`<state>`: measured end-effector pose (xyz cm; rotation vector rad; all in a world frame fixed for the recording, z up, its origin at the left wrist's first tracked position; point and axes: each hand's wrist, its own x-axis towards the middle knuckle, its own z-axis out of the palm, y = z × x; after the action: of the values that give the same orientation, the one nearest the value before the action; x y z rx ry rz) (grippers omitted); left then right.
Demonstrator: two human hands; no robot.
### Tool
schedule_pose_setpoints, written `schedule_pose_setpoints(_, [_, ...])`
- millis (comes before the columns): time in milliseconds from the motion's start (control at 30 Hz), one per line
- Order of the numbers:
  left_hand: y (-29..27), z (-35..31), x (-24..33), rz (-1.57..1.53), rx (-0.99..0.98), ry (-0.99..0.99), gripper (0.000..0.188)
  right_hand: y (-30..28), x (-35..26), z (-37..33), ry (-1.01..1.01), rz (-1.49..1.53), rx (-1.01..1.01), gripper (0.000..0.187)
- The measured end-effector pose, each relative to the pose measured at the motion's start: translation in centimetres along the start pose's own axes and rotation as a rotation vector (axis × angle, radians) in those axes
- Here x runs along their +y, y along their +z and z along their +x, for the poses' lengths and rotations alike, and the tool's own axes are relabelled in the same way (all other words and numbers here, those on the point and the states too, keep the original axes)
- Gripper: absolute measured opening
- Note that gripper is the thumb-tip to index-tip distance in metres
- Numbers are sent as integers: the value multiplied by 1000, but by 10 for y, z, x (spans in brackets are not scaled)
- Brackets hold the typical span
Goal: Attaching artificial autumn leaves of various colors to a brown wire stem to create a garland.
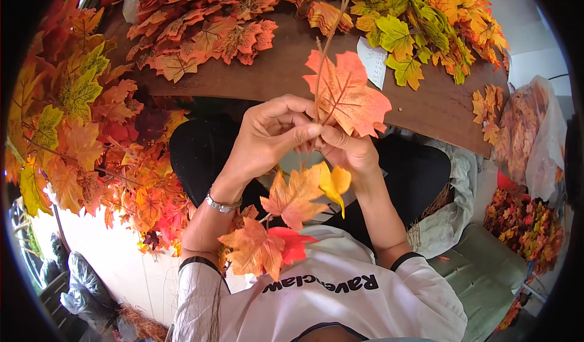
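Observation:
My left hand [274, 132] pinches a thin brown artificial stem [329, 41] between thumb and forefinger, in front of my lap. Close against it, my right hand [351, 150] grips the base of an orange-pink artificial maple leaf [350, 96], where the leaf meets the stem. Both sets of fingertips meet at that joint, so the exact join is hidden. Below the hands, the same branch carries an orange leaf [293, 197], a yellow leaf [334, 184], a lower orange leaf [254, 248] and a red one [294, 243].
A brown table [255, 74] spans the far side. On it lie stacked red-orange leaves [237, 38], yellow-green leaves [398, 35] and a white paper slip [371, 61]. Finished-looking foliage [79, 135] crowds the left. A clear plastic bag [535, 135] of leaves hangs at the right.

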<state>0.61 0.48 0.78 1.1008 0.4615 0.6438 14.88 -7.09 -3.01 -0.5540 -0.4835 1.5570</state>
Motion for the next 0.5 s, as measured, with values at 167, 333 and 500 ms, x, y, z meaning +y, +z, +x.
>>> schedule_pose_setpoints(167, [-9, 2, 5, 138, 47, 217, 13, 8, 1, 1, 112, 143, -23, 11])
schedule_pose_setpoints(333, [-13, -2, 5, -139, 6, 107, 12, -8, 13, 2, 299, 229, -131, 33])
schedule_pose_setpoints(500, [-19, -7, 8, -300, 72, 247, 15, 5, -11, 21, 158, -52, 45, 20])
